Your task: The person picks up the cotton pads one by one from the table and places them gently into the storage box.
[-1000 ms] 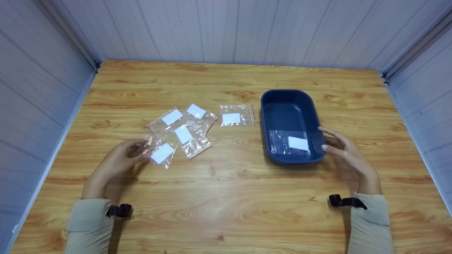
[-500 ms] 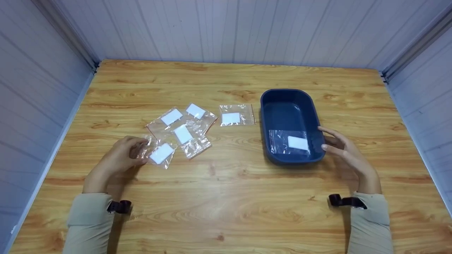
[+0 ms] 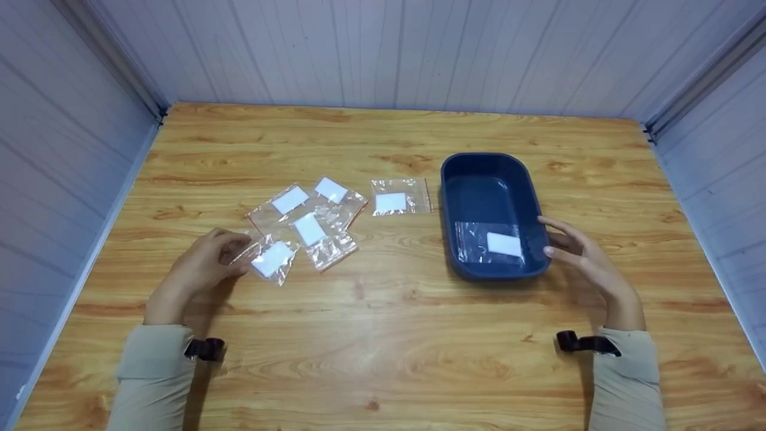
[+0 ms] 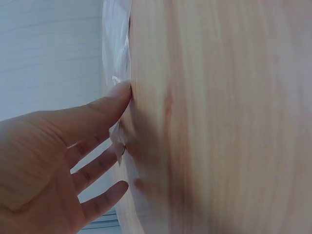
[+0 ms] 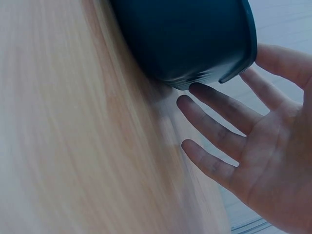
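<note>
At the left of the head view, my left hand (image 3: 200,269) pinches the edge of a clear zip-lock bag (image 3: 282,275) holding a white rectangular piece. The left wrist view shows that bag (image 4: 116,44) at the thumb tip, with the index fingertip hidden behind it. On the other side, my right hand (image 3: 589,266) touches the right wall of a dark blue plastic bin (image 3: 452,239). Its fingers (image 5: 214,122) are spread and fairly straight in the right wrist view. Another zip-lock bag (image 3: 476,242) with a white piece lies flat inside the bin, near its front end.
Several similar bags (image 3: 335,254) overlap just right of my left hand. One more zip-lock bag (image 3: 416,197) lies alone beside the bin's left wall. The wooden tabletop (image 3: 371,335) is enclosed by pale panels (image 3: 371,54) at the back and both sides.
The pinched bag has shifted slightly left with my left hand, and its held edge has changed shape. My right hand and the bin keep their places.
</note>
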Available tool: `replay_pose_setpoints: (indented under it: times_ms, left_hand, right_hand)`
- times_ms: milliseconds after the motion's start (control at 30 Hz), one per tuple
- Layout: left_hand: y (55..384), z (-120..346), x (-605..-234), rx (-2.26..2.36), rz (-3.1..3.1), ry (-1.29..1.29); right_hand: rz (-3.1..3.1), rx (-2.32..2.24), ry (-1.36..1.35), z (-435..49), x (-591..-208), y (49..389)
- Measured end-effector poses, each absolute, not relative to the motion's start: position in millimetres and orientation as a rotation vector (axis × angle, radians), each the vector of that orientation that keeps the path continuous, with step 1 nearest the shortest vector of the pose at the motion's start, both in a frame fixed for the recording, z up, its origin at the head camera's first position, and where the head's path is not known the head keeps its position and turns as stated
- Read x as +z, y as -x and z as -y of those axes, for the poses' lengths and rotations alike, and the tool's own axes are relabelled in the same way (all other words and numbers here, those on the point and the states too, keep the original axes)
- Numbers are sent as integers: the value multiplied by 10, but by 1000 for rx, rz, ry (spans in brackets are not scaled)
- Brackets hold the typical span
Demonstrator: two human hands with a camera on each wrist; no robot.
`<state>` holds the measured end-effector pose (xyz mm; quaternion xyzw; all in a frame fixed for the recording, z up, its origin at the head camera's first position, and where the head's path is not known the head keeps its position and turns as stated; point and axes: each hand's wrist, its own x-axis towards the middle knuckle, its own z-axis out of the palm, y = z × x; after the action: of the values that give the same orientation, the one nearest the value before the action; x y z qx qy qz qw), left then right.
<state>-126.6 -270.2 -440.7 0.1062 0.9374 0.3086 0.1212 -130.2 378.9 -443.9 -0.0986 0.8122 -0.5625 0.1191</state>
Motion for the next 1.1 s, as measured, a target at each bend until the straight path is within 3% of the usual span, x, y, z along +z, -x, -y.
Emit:
replay_pose_setpoints:
  times_ms: [767, 1100]
  left_hand:
    - [1217, 2717, -4418, 920, -2730, -72]
    - [1181, 2727, -4400, 939, -2779, -100]
  right_hand:
    - [-2360, -1639, 262, -3778, -4441, 1290]
    - [-2363, -1648, 284, -3782, -4440, 1293]
